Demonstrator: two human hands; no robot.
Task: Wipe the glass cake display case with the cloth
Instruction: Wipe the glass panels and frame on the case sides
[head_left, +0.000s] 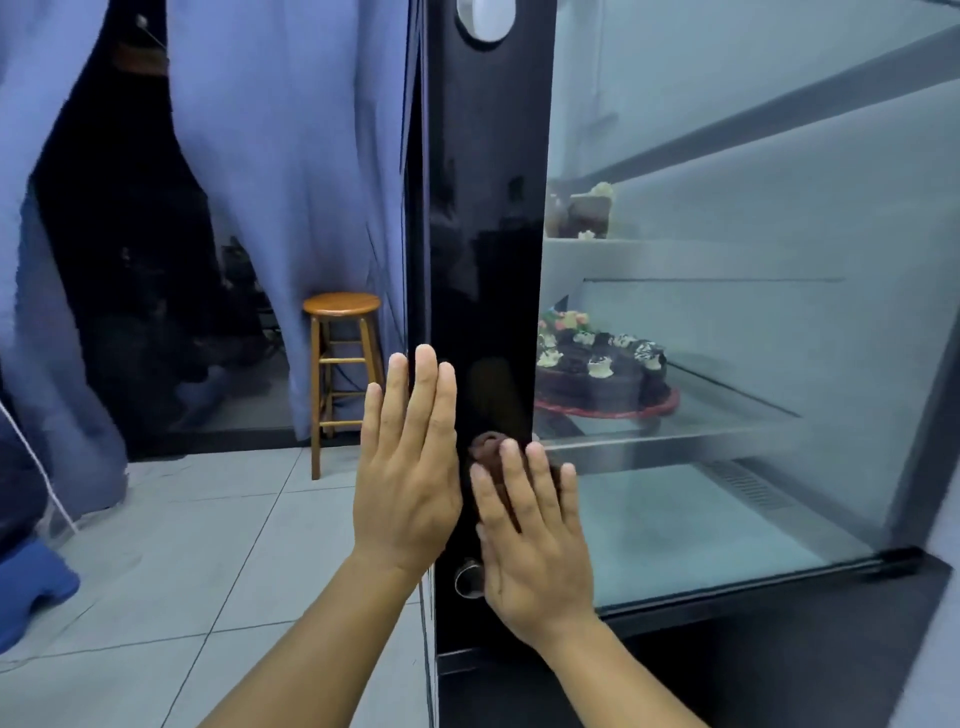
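The glass cake display case (727, 364) fills the right half of the head view, with a glossy black corner post (488, 234). My right hand (535, 540) presses a dark brown cloth (485, 449) flat against the lower part of that post, fingers spread over it; most of the cloth is hidden under the hand. My left hand (410, 467) lies flat and open on the post's left edge, touching my right hand, holding nothing. Inside the case a chocolate cake (602, 374) sits on a glass shelf, with a smaller cake (584, 213) on the shelf above.
A wooden stool (340, 364) stands on the grey tiled floor (182, 545) left of the case. Blue curtains (296, 182) hang behind it with a dark gap between them. A round lock (467, 579) sits on the post by my right hand.
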